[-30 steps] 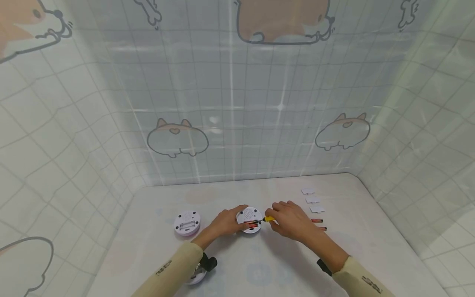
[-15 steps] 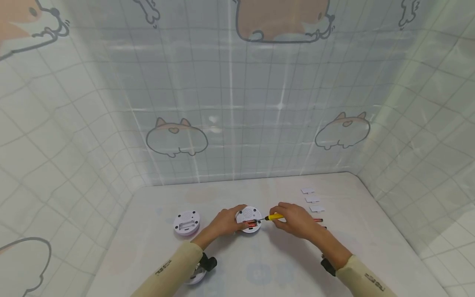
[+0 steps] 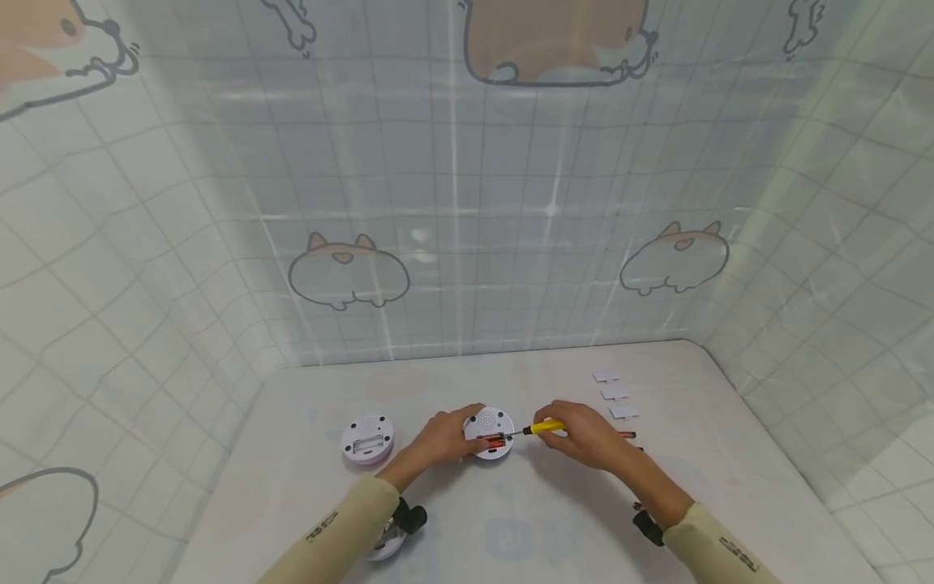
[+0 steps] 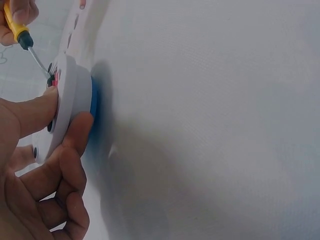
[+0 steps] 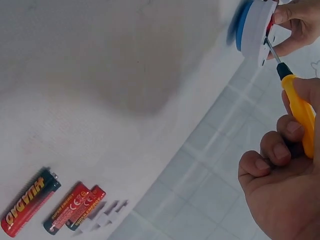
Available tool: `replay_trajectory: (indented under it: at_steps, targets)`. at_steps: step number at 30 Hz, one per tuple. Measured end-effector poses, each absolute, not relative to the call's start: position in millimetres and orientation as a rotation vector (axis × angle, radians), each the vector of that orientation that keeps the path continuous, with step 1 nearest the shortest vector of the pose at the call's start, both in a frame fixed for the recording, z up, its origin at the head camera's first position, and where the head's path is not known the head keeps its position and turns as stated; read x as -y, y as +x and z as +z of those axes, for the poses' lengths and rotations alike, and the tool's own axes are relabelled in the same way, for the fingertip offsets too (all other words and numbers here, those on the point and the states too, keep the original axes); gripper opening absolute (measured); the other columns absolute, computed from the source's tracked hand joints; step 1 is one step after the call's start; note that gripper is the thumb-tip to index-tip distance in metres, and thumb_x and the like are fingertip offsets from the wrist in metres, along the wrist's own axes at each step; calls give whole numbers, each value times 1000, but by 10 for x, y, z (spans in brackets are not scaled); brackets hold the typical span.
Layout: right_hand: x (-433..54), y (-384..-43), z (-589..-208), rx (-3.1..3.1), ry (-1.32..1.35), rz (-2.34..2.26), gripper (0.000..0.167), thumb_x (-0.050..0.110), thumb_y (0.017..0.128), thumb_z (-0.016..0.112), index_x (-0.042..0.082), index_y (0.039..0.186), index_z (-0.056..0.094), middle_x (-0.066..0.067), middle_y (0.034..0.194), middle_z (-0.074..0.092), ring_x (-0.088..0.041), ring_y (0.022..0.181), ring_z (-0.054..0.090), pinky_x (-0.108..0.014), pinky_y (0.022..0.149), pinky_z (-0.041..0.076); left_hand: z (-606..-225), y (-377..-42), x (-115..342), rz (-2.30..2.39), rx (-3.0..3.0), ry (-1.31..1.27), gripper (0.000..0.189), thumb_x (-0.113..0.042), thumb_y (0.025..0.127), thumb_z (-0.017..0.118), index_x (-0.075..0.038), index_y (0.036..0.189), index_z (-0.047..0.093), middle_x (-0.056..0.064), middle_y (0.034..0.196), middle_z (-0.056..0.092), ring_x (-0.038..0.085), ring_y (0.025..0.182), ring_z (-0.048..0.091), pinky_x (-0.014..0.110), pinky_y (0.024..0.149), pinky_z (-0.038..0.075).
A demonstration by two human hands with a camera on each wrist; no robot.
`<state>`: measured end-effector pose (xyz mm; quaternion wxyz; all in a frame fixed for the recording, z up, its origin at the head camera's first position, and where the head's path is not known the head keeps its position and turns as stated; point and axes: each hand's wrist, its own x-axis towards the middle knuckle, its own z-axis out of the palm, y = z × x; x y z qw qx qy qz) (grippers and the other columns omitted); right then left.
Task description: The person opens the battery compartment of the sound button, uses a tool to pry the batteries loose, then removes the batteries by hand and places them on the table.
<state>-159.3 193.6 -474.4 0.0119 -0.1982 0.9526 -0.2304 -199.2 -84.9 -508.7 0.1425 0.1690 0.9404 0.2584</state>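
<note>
A round white device [image 3: 485, 422] lies with its speaker holes and black feet upward, its blue side [image 5: 244, 25] against the table. My left hand [image 3: 443, 436] grips it by the rim, fingers at its side and thumb on the red batteries [image 3: 496, 442] in its compartment. With my right hand [image 3: 582, 435] I hold a screwdriver by its yellow handle [image 5: 301, 112]. Its metal shaft [image 4: 39, 62] reaches to the battery ends at the right edge of the compartment. The exact contact of the tip is too small to make out.
Another white device [image 3: 368, 438] with a bare battery slot sits to the left. A third device [image 3: 389, 547] is partly covered by my left sleeve. Several loose red batteries [image 5: 31, 201] lie beside my right forearm, near three small white covers [image 3: 614, 392]. Tiled-print sheeting [image 3: 511, 284] walls the table.
My right hand has drawn back slightly to the right, and more of the yellow handle shows. The shaft still reaches the compartment. My left hand and the device stay in place.
</note>
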Motion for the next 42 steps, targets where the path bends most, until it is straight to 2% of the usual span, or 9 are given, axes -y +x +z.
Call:
replay_trajectory:
  at_steps: [9,14,22,26,29,32,35,40,42]
  targets:
    - [-1961,-1614,-4794,-2962,-602,-773,16,26,92,74,28,108,72,11,109,69,-13,100,61,-40,92,52,-5077,-1995,850,741,-2712,500,74,-45,85,80,-25,149,49,7,116,69,22,92,54,36,71,45]
    - [-1965,-1610,-4792,-2947,-607,-794,16,25,92,74,28,107,72,10,109,69,-13,100,61,-40,92,52,-5069,-1995,846,731,-2706,499,73,-46,85,79,-25,149,49,6,116,69,21,93,54,40,80,46]
    - [-1978,-1618,-4782,-2944,-613,-811,17,25,92,74,29,108,72,11,108,68,-12,99,60,-40,92,51,-5079,-1996,852,741,-2708,476,72,-46,85,79,-25,148,51,9,124,67,23,98,55,44,86,47]
    - [-1989,-1617,-4783,-2941,-586,-807,17,26,92,74,30,108,72,11,110,68,-13,100,60,-40,93,51,-5069,-1998,849,740,-2705,501,73,-46,86,78,-24,149,49,1,94,73,20,91,56,39,77,47]
    - [-1996,-1616,-4779,-2945,-574,-806,17,27,92,74,30,108,72,10,110,68,-14,100,60,-40,93,51,-5054,-1995,849,753,-2696,510,74,-45,86,78,-23,150,48,-7,70,65,19,84,56,34,67,46]
    - [-1996,-1616,-4767,-2955,-560,-806,17,27,91,75,30,108,72,11,111,68,-14,101,60,-41,94,51,-5046,-1995,848,756,-2691,509,74,-45,87,78,-24,150,48,-9,65,63,19,83,56,33,66,45]
    - [-1989,-1613,-4750,-2961,-532,-798,17,28,90,75,33,106,71,13,110,68,-14,101,60,-42,94,51,-5044,-1997,847,740,-2696,511,73,-46,86,78,-24,150,48,-6,76,68,19,89,56,37,75,45]
    - [-1954,-1603,-4713,-2943,-552,-758,16,28,90,75,34,104,71,15,106,67,-12,99,59,-41,92,51,-5035,-1994,839,739,-2694,484,73,-46,86,78,-24,149,49,5,112,71,21,95,55,44,85,46]
    - [-1938,-1599,-4702,-2938,-583,-726,15,27,90,75,33,104,71,14,104,67,-12,98,58,-41,91,50,-5033,-1992,837,738,-2694,477,73,-47,86,78,-25,149,49,5,115,70,22,95,55,44,86,46]
